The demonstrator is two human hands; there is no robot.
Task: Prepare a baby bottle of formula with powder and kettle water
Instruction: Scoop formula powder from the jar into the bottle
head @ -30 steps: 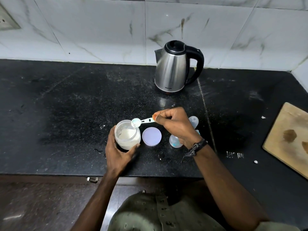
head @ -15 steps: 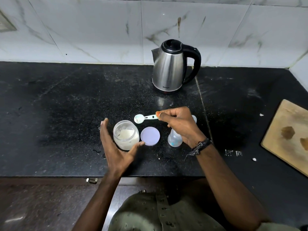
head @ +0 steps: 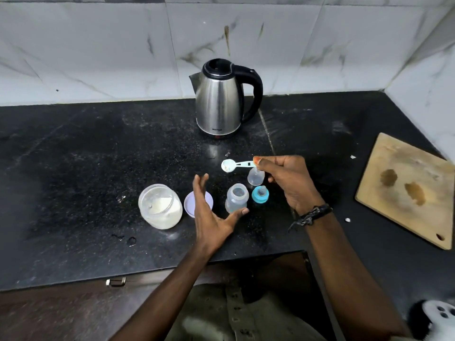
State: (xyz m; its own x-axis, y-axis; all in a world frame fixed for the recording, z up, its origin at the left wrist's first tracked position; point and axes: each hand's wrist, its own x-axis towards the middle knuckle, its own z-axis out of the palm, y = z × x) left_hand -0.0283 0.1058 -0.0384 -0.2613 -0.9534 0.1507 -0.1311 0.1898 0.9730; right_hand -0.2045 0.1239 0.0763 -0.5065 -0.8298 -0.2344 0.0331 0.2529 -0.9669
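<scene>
My right hand (head: 288,183) pinches the handle of a small scoop (head: 234,165) heaped with white powder, held above the counter behind the open baby bottle (head: 236,198). My left hand (head: 209,212) is spread open just left of the bottle, thumb tip by its base. The open powder jar (head: 160,205) stands at the left with its lilac lid (head: 190,203) beside it, partly hidden by my left hand. The bottle's teal ring with teat (head: 259,194) and its clear cap (head: 256,177) lie right of the bottle. A steel kettle (head: 220,99) stands at the back.
The black stone counter (head: 73,168) ends at a front edge near my body. A wooden cutting board (head: 406,190) lies at the right. White tiled walls (head: 98,45) close the back and right side. Small water drops (head: 128,239) sit in front of the jar.
My left hand let go of the powder jar and moved right to the bottle. My right hand carried the filled scoop rightward, away from the jar.
</scene>
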